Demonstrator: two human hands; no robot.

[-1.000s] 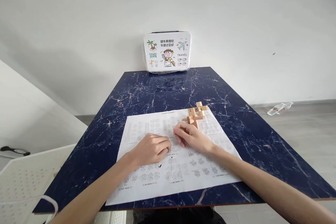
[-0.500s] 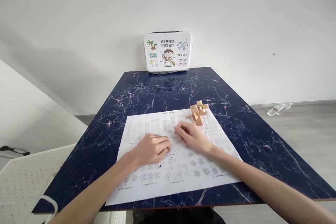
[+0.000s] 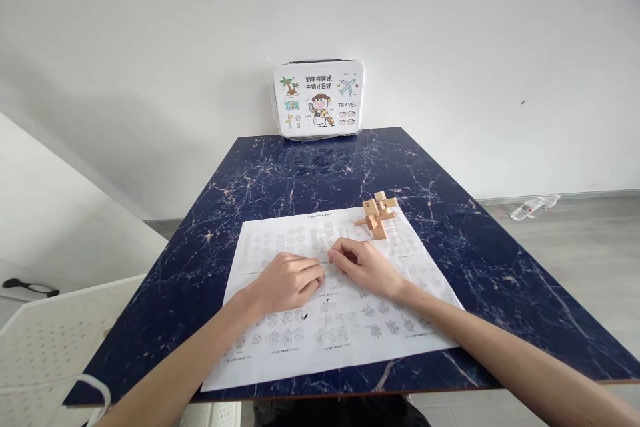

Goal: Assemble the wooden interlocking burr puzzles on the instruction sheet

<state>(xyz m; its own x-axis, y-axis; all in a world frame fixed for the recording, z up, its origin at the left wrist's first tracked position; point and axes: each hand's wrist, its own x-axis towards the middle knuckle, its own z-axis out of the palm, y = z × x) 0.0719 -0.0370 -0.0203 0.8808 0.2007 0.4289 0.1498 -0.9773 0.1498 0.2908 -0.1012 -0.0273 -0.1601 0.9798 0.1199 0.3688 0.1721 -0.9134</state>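
A printed paper sheet [image 3: 280,367] with rows of small line drawings lies on the table. On its left half rests my left hand [image 3: 290,280], fingers curled in and closed, with nothing showing in them. Facing it, my right hand [image 3: 367,268] lies on the sheet with its thumb and forefinger drawn together; nothing shows between them. A small gap separates the two hands. Just beyond my right hand, near the sheet's far right corner, sits a wooden interlocking puzzle [image 3: 377,217] with dark numbers on its pieces. Neither hand touches it.
The sheet lies on a dark blue marbled table [image 3: 280,180]. At its far edge a white cartoon-printed case [image 3: 319,100] in clear wrap leans on the wall. A plastic bottle [image 3: 527,208] lies on the floor at right. A white perforated surface [image 3: 55,340] adjoins at left.
My right hand has shifted slightly down and to the left, nearer my left hand. My left hand and the wooden puzzle are almost unchanged.
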